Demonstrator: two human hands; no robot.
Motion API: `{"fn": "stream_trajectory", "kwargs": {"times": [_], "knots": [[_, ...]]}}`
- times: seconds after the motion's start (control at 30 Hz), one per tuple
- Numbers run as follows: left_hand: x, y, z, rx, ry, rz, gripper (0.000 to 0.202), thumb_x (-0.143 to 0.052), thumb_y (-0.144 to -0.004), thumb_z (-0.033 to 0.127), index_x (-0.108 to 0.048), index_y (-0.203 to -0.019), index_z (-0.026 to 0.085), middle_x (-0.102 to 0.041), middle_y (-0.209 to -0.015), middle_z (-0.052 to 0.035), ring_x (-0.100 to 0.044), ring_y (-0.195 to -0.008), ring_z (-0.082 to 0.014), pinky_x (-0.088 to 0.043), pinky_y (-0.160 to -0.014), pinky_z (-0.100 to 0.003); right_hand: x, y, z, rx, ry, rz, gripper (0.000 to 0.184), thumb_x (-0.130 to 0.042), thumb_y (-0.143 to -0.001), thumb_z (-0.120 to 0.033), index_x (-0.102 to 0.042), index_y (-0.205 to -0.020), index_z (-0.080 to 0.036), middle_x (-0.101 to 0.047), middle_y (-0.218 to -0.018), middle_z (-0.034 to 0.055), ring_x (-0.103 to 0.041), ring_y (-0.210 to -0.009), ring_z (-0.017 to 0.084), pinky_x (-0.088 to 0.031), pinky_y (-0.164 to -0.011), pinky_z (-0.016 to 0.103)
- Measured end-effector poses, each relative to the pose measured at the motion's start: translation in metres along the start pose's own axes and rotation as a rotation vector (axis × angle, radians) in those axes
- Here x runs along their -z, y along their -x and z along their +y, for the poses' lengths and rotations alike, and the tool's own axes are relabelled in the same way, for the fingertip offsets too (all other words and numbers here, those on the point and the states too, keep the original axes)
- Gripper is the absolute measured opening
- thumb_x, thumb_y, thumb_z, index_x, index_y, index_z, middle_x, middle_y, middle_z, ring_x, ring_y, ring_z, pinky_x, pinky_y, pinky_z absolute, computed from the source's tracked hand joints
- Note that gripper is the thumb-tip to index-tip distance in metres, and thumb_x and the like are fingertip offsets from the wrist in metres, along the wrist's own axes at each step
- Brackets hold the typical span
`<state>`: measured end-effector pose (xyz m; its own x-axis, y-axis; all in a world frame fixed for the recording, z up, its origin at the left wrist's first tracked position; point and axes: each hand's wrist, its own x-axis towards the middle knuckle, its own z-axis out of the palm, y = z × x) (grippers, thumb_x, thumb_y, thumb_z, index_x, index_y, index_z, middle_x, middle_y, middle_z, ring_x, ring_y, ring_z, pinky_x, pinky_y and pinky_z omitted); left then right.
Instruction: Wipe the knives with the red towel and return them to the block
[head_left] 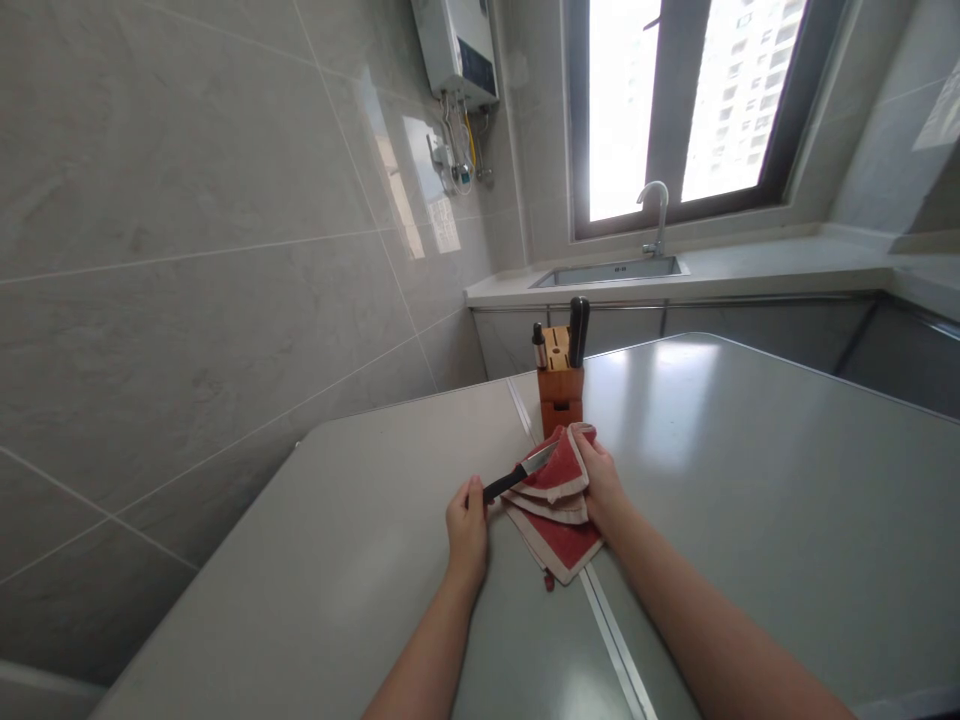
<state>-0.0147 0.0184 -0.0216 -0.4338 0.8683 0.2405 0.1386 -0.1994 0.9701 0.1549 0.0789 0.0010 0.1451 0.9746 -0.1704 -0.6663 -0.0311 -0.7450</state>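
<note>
Gripping a black-handled kitchen knife [501, 487] in your left hand [466, 530], you have your fingers curled around the handle, and the steel blade [540, 459] angles up across the folded red towel [555, 505], lying against its upper fold. Your right hand [598, 482] is closed on the top of that towel, pinching its white-edged layers. The towel lies on the grey tabletop [750, 520] between your hands, beside a metal seam strip [615, 640]. Just beyond it stands a wooden knife block [560, 400] holding dark knife handles [578, 332]. Farther off, you have a steel sink [611, 272] with a curved faucet [656, 215] below a bright window [712, 100], and a wall-mounted water heater [454, 50] on the grey tiled wall [187, 250].
</note>
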Motion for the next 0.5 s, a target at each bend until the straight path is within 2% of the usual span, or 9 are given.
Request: {"fn": "stream_trajectory", "kwargs": {"times": [0.17,0.37,0.5], "knots": [[0.001,-0.001,-0.002,0.010,-0.010,0.002,0.044,-0.044,-0.079,0.054,-0.047,-0.060,0.015,-0.041,-0.055,0.0033,-0.035,-0.051,-0.0091,-0.028,-0.049,-0.020,0.003,-0.003,0.000,-0.017,-0.057,-0.007,0.029,-0.071,-0.061,-0.043,-0.055,-0.077,-0.025,-0.065,-0.060,-0.0044,-0.062,-0.058,0.018,-0.053,-0.058,0.029],[0.001,0.000,0.002,0.000,-0.008,0.017,0.046,-0.046,-0.077,0.057,-0.048,-0.058,0.015,-0.042,-0.053,0.0032,-0.037,-0.050,-0.0096,-0.029,-0.049,-0.021,0.007,-0.007,0.002,-0.049,-0.077,0.056,0.029,-0.070,-0.062,-0.044,-0.054,-0.075,-0.024,-0.061,-0.054,-0.0049,-0.059,-0.051,0.016,-0.053,-0.056,0.030],[0.000,0.000,0.002,0.015,0.017,0.024,0.046,-0.047,-0.076,0.057,-0.049,-0.059,0.015,-0.041,-0.053,0.0032,-0.036,-0.050,-0.0092,-0.029,-0.047,-0.021,0.012,-0.013,0.006,-0.022,-0.072,0.006,0.030,-0.070,-0.063,-0.046,-0.053,-0.073,-0.023,-0.061,-0.055,-0.0032,-0.060,-0.052,0.017,-0.054,-0.058,0.033]]}}
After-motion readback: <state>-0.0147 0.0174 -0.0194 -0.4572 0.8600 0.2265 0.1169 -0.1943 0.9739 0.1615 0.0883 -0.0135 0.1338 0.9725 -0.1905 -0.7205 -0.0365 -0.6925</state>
